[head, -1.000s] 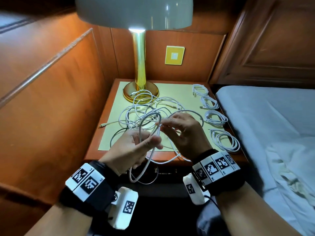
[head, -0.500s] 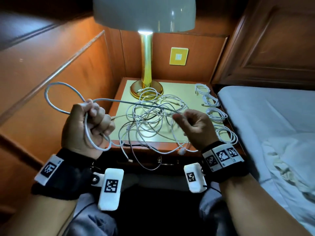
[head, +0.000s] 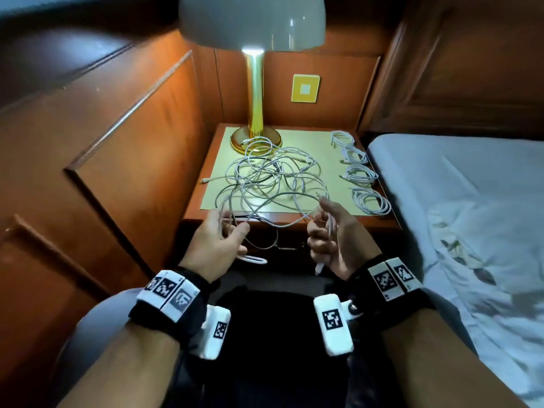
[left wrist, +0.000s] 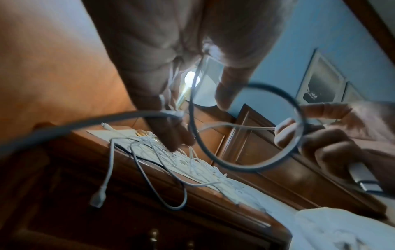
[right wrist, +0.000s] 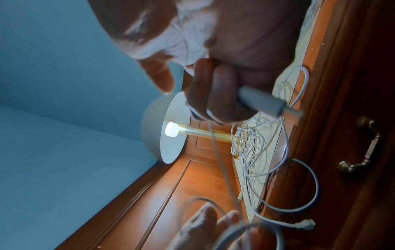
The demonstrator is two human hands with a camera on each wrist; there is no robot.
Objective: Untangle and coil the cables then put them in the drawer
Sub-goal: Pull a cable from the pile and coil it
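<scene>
I've got one white cable (head: 282, 223) strung left-right between my hands at the worktop's (head: 206, 184) near edge. Right hand (head: 331, 240) grips the plug end, left hand (head: 219, 242) pinches loops. Tangle (head: 270, 178) lies just beyond, so slack pulls toward me.

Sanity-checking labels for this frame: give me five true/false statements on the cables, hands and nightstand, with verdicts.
1. Four coiled white cables lie in a row along the wooden nightstand's right side. True.
2. The right hand holds a white cable plug end. True.
3. The tangled white cable pile is already in the drawer. False: it lies on the nightstand top.
4. The gold-stemmed table lamp is off. False: its bulb glows.
5. The left hand is empty. False: it grips cable loops.
</scene>
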